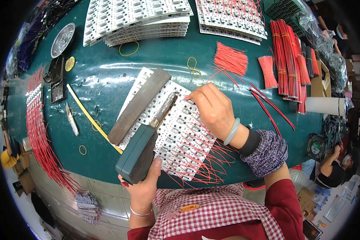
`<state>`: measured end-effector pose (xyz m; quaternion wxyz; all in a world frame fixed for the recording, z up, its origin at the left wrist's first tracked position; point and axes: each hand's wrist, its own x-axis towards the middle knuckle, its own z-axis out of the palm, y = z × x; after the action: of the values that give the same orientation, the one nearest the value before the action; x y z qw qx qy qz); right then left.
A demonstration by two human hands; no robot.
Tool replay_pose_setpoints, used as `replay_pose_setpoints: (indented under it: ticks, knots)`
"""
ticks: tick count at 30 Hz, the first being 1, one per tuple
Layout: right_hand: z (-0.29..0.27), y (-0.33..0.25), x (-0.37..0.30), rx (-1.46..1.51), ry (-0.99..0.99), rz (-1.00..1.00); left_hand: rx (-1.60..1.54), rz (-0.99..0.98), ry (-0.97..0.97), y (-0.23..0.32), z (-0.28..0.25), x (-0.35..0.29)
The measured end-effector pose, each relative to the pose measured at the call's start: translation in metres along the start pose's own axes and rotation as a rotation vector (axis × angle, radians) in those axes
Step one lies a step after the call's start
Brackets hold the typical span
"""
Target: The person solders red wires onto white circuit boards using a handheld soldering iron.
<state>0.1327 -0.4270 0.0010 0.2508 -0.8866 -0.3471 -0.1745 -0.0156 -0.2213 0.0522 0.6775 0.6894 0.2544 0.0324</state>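
Observation:
My left hand (143,188) is wrapped round the handle of a dark green soldering gun (137,150). The gun's metal barrel slants up and away over a white circuit board panel (168,132), its tip close to my right fingers. With fingertips pinched, my right hand (214,106) holds a short red wire (187,97) against the panel's far right part. Rows of red wires (206,160) stick out from the panel's near right side. Across its left part lies a dark flat bar (140,105). Exactly where tip and wire meet is too small to tell.
Stacked white panels (148,32) and wired panels (232,20) stand at the back. Cut red wires (231,59) and bundled wires (286,60) lie to the right. Leftward are a metal bowl (63,40), a knife (72,120), a yellow strip (88,112) and wired boards (38,116).

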Motion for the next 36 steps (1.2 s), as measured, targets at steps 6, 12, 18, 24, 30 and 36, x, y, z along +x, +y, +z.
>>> replay_pose_setpoints:
  ticks: [6,12,18,24,30,36]
  knots:
    - [-0.008,-0.012,0.002,-0.018,0.113,-0.043,0.044,0.04,0.001,-0.007,-0.004,-0.002]
    - [-0.005,-0.016,-0.002,-0.01,0.082,-0.035,0.129,0.094,-0.043,-0.019,-0.014,-0.002]
    - [-0.002,-0.016,-0.003,-0.017,0.087,-0.05,0.155,0.09,-0.064,-0.02,-0.013,0.0]
    - [-0.002,-0.018,-0.002,0.002,0.062,-0.054,0.123,0.078,-0.062,-0.015,-0.01,0.001]
    - [-0.002,-0.018,-0.001,0.001,0.053,-0.051,0.052,-0.026,-0.055,-0.002,-0.003,0.005]
    - [-0.002,-0.018,-0.001,0.007,0.043,-0.047,0.119,0.012,-0.055,0.0,-0.005,0.007]
